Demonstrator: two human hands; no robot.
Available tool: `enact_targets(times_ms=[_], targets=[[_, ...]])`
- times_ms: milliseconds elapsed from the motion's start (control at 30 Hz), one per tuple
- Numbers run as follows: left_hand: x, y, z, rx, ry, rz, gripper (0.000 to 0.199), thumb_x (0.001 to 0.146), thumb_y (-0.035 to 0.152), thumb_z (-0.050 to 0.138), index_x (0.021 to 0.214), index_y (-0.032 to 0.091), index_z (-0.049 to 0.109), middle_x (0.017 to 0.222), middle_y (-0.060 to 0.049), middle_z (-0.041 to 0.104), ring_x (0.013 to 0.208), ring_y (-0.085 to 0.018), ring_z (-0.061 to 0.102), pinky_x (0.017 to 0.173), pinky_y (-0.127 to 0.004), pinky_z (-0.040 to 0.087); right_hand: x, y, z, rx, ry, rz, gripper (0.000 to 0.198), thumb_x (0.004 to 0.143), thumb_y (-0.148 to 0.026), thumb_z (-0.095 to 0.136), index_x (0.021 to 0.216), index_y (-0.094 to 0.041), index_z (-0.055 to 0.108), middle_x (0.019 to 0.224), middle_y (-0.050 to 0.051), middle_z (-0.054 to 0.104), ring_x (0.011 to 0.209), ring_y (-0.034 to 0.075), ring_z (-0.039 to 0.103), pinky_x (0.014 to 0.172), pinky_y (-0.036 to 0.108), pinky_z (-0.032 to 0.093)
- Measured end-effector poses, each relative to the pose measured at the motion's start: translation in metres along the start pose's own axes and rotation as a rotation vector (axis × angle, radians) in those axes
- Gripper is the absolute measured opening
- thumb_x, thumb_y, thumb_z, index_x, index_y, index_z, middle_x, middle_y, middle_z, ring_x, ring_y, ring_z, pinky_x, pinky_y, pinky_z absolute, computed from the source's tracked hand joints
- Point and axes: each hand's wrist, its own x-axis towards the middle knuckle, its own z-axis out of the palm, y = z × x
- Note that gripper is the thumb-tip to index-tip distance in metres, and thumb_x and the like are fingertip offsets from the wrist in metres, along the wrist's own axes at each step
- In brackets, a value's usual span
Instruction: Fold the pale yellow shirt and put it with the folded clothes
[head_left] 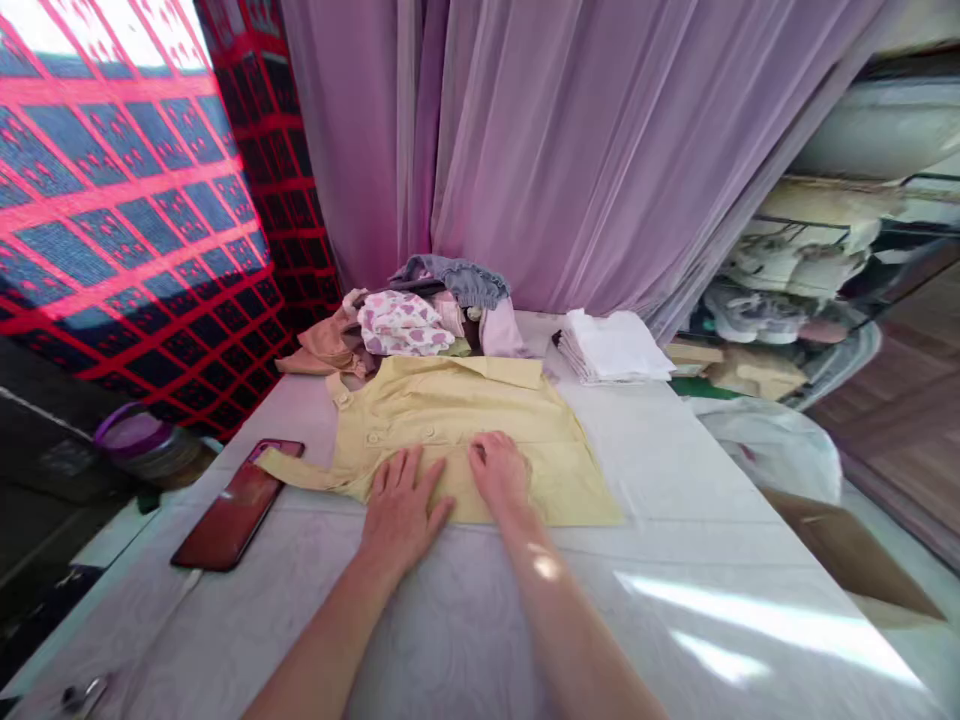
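A yellow sleeveless buttoned dress (465, 400) lies spread sideways on the white-covered table (465, 620), with its straps to the left and its wider hem to the right. Several buttons run along its middle, and light creases cross the upper part. My left hand (401, 505) rests flat on the near side of the dress by the strap end, fingers spread. To its right, my right hand (501, 470) touches the cloth near the button line with its fingers curled together. Whether cloth is pinched in those fingers is hidden.
Behind the dress is a heap of small clothes (409, 322). A stack of folded white cloths (611, 345) stands at the back right. At left lies a red phone (238, 508) on a cable. A purple-lidded jar (154, 450) stands beyond the left edge; shelves with shoes (761, 312) are right.
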Motion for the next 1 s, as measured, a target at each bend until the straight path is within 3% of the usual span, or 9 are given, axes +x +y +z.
enact_targets(times_ms=[133, 367, 633, 733, 867, 1000], targets=[[0.003, 0.002, 0.001, 0.007, -0.001, -0.002, 0.052, 0.093, 0.052, 0.045, 0.141, 0.032, 0.049, 0.155, -0.009, 0.036, 0.142, -0.031, 0.032, 0.114, -0.050, 0.026, 0.003, 0.007, 0.001, -0.012, 0.006, 0.037, 0.024, 0.087, -0.011, 0.051, 0.093, -0.022, 0.071, 0.098, 0.005, 0.068, 0.097, 0.019, 0.057, 0.086, 0.027, 0.041], [0.003, 0.002, 0.001, 0.003, -0.004, -0.012, 0.053, 0.092, 0.052, 0.047, 0.140, 0.031, 0.050, 0.155, -0.009, 0.036, 0.143, -0.031, 0.031, 0.115, -0.049, 0.024, 0.004, 0.015, -0.001, -0.025, 0.005, 0.034, 0.022, 0.089, -0.016, 0.050, 0.090, -0.021, 0.071, 0.097, 0.006, 0.068, 0.095, 0.019, 0.057, 0.087, 0.028, 0.040], [0.004, 0.000, 0.003, 0.015, -0.008, -0.013, 0.054, 0.091, 0.051, 0.049, 0.141, 0.031, 0.049, 0.156, -0.008, 0.035, 0.143, -0.030, 0.031, 0.115, -0.049, 0.024, 0.004, 0.035, -0.014, 0.019, 0.104, 0.124, 0.032, 0.088, -0.010, 0.042, 0.095, -0.018, 0.072, 0.102, 0.008, 0.070, 0.097, 0.018, 0.061, 0.090, 0.026, 0.043], [0.004, 0.000, 0.004, 0.018, 0.002, -0.009, 0.054, 0.091, 0.051, 0.048, 0.141, 0.031, 0.050, 0.155, -0.008, 0.036, 0.143, -0.030, 0.031, 0.115, -0.050, 0.025, -0.005, 0.035, -0.014, 0.051, 0.101, 0.027, 0.035, 0.089, -0.011, 0.039, 0.102, -0.018, 0.071, 0.106, 0.007, 0.071, 0.101, 0.017, 0.062, 0.093, 0.026, 0.044], [0.004, -0.001, 0.005, 0.023, 0.006, -0.002, 0.053, 0.092, 0.051, 0.047, 0.141, 0.031, 0.050, 0.155, -0.010, 0.037, 0.142, -0.031, 0.032, 0.114, -0.050, 0.025, -0.022, 0.033, -0.012, 0.011, -0.020, -0.188, 0.036, 0.092, -0.017, 0.042, 0.117, -0.022, 0.068, 0.124, 0.005, 0.067, 0.118, 0.017, 0.056, 0.105, 0.031, 0.039], [0.005, -0.002, 0.006, 0.031, 0.011, 0.004, 0.053, 0.092, 0.050, 0.047, 0.141, 0.030, 0.050, 0.155, -0.010, 0.036, 0.143, -0.032, 0.031, 0.114, -0.050, 0.025, -0.027, 0.041, -0.015, -0.091, -0.049, -0.161, 0.039, 0.094, -0.020, 0.040, 0.125, -0.017, 0.064, 0.136, 0.009, 0.059, 0.130, 0.021, 0.048, 0.112, 0.038, 0.033]])
